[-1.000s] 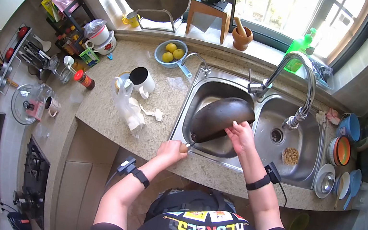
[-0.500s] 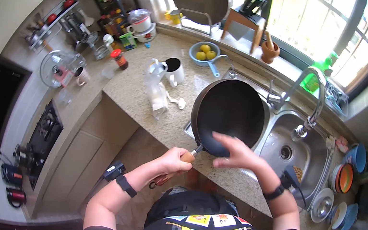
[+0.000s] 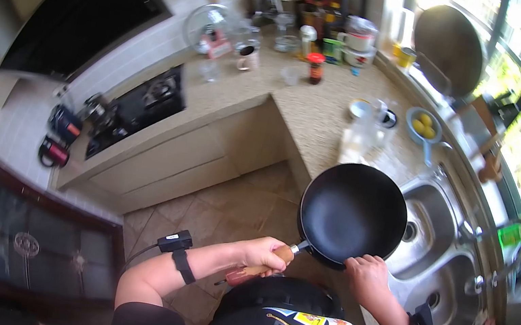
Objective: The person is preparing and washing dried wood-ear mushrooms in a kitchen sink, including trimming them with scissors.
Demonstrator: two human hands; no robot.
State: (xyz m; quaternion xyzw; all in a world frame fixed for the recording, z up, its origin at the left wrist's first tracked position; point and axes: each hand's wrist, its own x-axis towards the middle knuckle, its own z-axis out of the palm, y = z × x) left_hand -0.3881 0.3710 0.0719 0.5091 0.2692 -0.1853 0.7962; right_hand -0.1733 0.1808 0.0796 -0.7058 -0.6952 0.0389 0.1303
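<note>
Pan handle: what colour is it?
The handle is tan-brown near the pan, reddish brown toward its other end; the head view shows it best.

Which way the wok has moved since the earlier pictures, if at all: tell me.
Yes: judged against the sink, the wok has moved left, toward the stove.

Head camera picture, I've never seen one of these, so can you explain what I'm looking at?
No robot here: a person works bare-handed. A camera worn on the head looks forward and down, so the arms show from above. Black straps with small boxes circle both arms. The left hand grips the handle of a dark pan; the right hand is at the pan's near rim. On the counter stand a red-capped jar and yellow fruit in a blue bowl. A metal sink shows at right.
</note>
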